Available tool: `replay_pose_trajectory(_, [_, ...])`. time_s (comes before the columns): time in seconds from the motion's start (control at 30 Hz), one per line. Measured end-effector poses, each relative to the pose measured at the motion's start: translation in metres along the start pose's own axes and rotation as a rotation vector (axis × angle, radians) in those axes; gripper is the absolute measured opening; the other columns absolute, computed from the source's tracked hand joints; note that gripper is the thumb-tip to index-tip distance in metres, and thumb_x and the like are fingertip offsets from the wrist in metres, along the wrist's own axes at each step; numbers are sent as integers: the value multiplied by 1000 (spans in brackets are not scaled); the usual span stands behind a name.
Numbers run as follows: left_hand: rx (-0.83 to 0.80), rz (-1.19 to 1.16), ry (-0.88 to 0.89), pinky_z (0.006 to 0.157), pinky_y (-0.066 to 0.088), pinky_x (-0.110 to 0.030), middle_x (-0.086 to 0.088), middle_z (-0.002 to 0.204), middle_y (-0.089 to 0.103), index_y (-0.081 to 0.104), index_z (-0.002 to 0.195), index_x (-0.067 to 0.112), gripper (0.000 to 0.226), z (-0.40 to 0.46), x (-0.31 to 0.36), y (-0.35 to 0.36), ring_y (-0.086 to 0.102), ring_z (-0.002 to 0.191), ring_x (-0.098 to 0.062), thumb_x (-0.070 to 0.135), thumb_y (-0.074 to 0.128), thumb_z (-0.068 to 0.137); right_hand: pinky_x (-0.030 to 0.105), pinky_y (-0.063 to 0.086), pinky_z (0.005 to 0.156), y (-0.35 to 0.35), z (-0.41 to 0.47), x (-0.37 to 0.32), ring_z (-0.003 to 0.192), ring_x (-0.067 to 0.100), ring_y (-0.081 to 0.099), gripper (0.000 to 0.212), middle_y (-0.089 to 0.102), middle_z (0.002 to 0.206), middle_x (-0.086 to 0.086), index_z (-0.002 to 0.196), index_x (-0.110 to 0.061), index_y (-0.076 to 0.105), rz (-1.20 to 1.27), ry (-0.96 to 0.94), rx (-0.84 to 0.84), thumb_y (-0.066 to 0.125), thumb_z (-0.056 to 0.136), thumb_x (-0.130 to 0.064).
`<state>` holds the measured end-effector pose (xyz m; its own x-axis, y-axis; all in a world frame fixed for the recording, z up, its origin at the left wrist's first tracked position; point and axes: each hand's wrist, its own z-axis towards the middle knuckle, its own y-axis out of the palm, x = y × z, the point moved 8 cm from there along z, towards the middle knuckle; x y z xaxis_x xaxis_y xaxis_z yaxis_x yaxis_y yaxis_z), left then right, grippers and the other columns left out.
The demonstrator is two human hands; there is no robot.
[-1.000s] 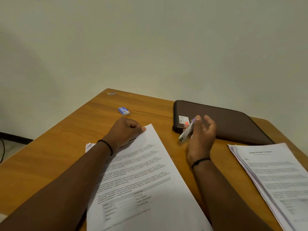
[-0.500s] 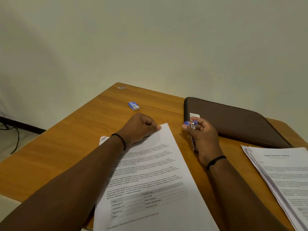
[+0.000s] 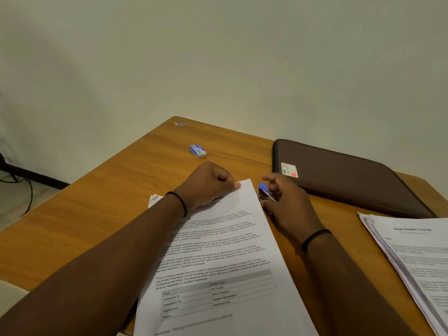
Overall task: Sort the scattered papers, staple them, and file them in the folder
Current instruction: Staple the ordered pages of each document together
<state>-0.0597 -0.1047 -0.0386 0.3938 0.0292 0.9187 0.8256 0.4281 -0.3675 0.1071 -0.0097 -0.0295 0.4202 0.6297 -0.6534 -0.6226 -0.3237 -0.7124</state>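
Observation:
A stack of printed papers (image 3: 225, 260) lies in front of me on the wooden table (image 3: 97, 214). My left hand (image 3: 208, 183) rests as a fist on its top edge and pinches the top right corner. My right hand (image 3: 286, 202) holds a small blue and silver stapler (image 3: 264, 190) right beside that corner, mostly hidden by the fingers. A closed brown folder (image 3: 351, 175) with a white label lies just beyond my right hand. A second stack of papers (image 3: 417, 258) sits at the right edge.
A small blue box of staples (image 3: 198, 151) lies on the table beyond my left hand. A crumpled scrap of paper (image 3: 155, 198) pokes out beside my left wrist. The table stands in a corner by a plain wall; a cable runs on the floor at the left.
My right hand has brought the stapler left and down from in front of the folder to the top right corner of the papers. My left hand has stayed on the stack.

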Motion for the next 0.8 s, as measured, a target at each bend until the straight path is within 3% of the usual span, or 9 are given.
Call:
replay_pose_trajectory(0.1, [2, 3, -11, 53, 41, -22, -11, 62, 58, 66, 76, -11, 33, 0, -1, -1, 47, 55, -15, 18, 71, 91, 21, 46, 74, -2, 1, 4, 84, 9, 58, 22, 69, 97, -5, 102, -20, 72, -214, -18, -6, 75, 85, -34])
replay_pose_trajectory(0.17, [-7, 0, -18, 54, 41, -23, -11, 62, 59, 67, 75, -10, 32, 1, -1, 2, 48, 56, -15, 18, 72, 91, 21, 45, 66, -7, -2, 11, 76, 10, 57, 18, 68, 87, -3, 89, -21, 71, -211, 1, 38, 74, 85, -38])
replay_pose_trajectory(0.3, [-15, 44, -38, 52, 41, -20, 2, 51, 58, 67, 61, 6, 31, 1, 0, 3, 47, 49, -7, 17, 72, 90, 33, 55, 73, -12, -6, 6, 79, 11, 61, 13, 68, 84, -7, 92, -22, 71, -23, -60, 87, 72, 88, -33])
replay_pose_trajectory(0.4, [-12, 39, -42, 58, 45, -27, -16, 68, 68, 72, 70, 0, 27, 1, 0, 1, 54, 59, -14, 18, 73, 90, 36, 56, 74, -2, -6, -4, 78, 13, 63, 5, 68, 83, -8, 89, -30, 67, 102, -87, 12, 70, 90, -34])
replay_pose_trajectory(0.47, [-11, 21, -35, 58, 43, -29, -18, 66, 65, 71, 73, -4, 27, 2, 1, 1, 52, 60, -18, 17, 73, 90, 36, 56, 71, 0, -5, -6, 76, 15, 63, 7, 68, 83, -8, 86, -34, 64, 158, -84, 1, 69, 90, -34])
replay_pose_trajectory(0.57, [-21, 14, -32, 59, 43, -31, -27, 72, 66, 71, 74, -5, 27, 2, 0, 2, 52, 62, -22, 17, 73, 89, 31, 56, 73, -2, -5, -3, 81, 13, 65, 10, 70, 89, -9, 99, -27, 68, 225, -73, -12, 67, 91, -34])
replay_pose_trajectory(0.67, [-26, 6, -39, 58, 42, -32, -27, 68, 63, 69, 72, -6, 29, 3, -2, 2, 50, 60, -22, 17, 73, 89, 29, 56, 80, -2, -5, -6, 90, 12, 66, 21, 71, 97, -10, 108, -23, 71, 290, -87, -49, 61, 94, -35])
replay_pose_trajectory(0.8, [-26, -9, -32, 59, 44, -30, -29, 74, 66, 72, 73, -3, 25, 3, 1, 2, 53, 61, -21, 17, 74, 89, 27, 56, 78, -1, -6, -10, 92, 12, 67, 20, 72, 97, -12, 103, -25, 72, 374, -68, -60, 54, 98, -33])
